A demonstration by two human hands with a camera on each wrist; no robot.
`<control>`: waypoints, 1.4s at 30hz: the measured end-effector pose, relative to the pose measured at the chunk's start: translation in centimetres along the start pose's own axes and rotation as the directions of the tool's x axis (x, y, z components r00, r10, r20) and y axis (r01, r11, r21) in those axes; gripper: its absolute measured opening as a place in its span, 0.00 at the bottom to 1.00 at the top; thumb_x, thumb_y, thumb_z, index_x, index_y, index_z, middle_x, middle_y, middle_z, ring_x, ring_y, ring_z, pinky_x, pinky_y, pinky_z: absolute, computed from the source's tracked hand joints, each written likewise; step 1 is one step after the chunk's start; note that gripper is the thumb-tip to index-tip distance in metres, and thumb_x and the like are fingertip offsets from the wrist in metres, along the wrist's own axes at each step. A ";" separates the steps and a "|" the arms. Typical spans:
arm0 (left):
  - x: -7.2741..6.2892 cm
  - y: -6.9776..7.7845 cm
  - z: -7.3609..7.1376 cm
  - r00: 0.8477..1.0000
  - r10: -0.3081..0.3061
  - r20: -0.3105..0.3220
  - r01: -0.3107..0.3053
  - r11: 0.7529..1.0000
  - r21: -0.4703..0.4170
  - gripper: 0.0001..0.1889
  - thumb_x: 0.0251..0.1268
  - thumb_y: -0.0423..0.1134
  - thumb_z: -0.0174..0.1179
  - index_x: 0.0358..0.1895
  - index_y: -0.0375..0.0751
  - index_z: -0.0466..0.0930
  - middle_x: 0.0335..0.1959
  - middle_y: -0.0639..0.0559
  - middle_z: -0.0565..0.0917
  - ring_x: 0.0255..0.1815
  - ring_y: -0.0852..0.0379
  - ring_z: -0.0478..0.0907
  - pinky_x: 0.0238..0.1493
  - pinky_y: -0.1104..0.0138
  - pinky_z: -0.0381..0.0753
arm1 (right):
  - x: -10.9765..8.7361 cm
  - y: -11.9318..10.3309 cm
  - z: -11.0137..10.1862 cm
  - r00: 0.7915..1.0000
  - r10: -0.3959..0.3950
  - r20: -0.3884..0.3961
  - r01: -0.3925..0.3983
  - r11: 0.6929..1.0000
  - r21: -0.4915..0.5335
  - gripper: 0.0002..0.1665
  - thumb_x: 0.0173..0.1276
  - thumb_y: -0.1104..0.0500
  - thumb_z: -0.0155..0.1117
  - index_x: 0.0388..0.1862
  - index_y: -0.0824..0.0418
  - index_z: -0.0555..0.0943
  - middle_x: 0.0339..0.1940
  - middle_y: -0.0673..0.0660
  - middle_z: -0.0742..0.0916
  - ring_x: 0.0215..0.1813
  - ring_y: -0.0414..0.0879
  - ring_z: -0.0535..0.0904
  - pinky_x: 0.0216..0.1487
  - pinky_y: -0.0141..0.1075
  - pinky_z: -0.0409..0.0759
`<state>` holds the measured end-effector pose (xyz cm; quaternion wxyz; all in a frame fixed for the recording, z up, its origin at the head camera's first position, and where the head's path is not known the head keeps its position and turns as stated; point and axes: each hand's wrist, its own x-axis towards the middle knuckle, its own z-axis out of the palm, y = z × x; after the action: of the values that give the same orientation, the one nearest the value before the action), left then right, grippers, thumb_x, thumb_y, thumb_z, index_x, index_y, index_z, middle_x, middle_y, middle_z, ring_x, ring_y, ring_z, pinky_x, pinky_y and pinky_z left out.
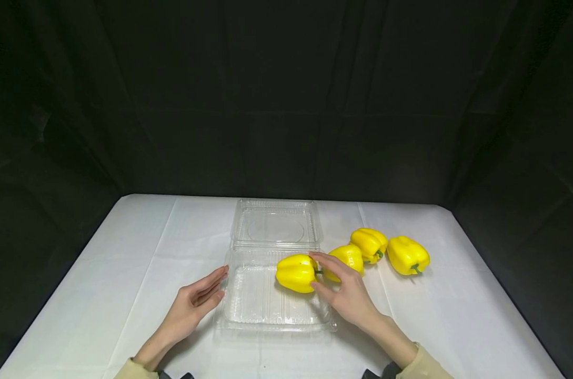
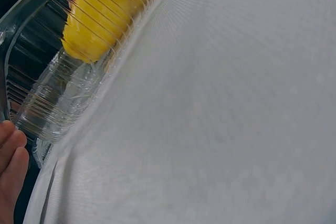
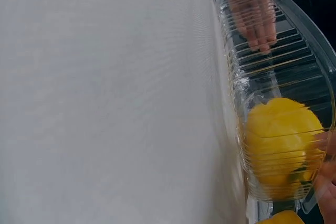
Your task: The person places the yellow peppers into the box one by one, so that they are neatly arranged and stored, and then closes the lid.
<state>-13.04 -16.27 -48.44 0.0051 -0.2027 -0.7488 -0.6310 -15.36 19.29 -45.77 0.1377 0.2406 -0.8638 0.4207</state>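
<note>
A clear plastic clamshell container [image 1: 239, 310] lies with its lid [image 1: 279, 210] folded back. Inside its base, toward the right, is a yellow bell pepper [image 1: 295, 273] on its side, stem pointing right. My right hand [image 1: 345, 289] holds that stem end, thumb and fingers on either side; through the ribbed wall the same pepper [image 3: 281, 135] shows low in the base. My left hand [image 1: 191, 305] is at the container's left side, fingers loosely extended, fingertips at the rim. In the left wrist view, left-hand fingers [image 2: 13, 156] are beside the container's corner.
To the right of the container, another yellow pepper [image 1: 348, 258] is partly hidden behind my right hand. Two more peppers, one behind it [image 1: 369, 243] and one farther right [image 1: 406, 255], lie on the white-covered table [image 1: 116, 268]. Dark curtains [image 1: 286, 105] hang around the table.
</note>
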 end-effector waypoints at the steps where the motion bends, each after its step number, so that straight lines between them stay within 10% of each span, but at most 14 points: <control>1: 0.0 0.0 0.0 1.000 0.002 0.000 -0.002 1.000 -0.001 0.27 0.71 0.31 0.60 0.71 0.29 0.67 0.71 0.37 0.71 0.69 0.65 0.70 0.67 0.73 0.72 | 0.0 -0.1 -0.1 1.000 -0.001 -0.003 0.001 1.000 0.003 0.37 0.58 0.64 0.77 0.67 0.54 0.77 0.67 0.51 0.81 0.67 0.51 0.77 0.69 0.48 0.76; 42: 0.0 -0.1 0.0 1.000 -0.002 -0.004 0.002 1.000 0.007 0.27 0.71 0.32 0.60 0.71 0.31 0.68 0.71 0.38 0.72 0.68 0.65 0.71 0.67 0.74 0.73 | -1.8 0.3 -3.3 0.994 0.046 -0.100 -0.051 0.997 -0.051 0.31 0.57 0.63 0.78 0.61 0.51 0.82 0.59 0.47 0.86 0.59 0.49 0.82 0.64 0.21 0.73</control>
<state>-13.08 -16.29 -48.53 0.0066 -0.2007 -0.7512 -0.6288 -13.85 22.63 -44.78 0.1763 0.1947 -0.8725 0.4120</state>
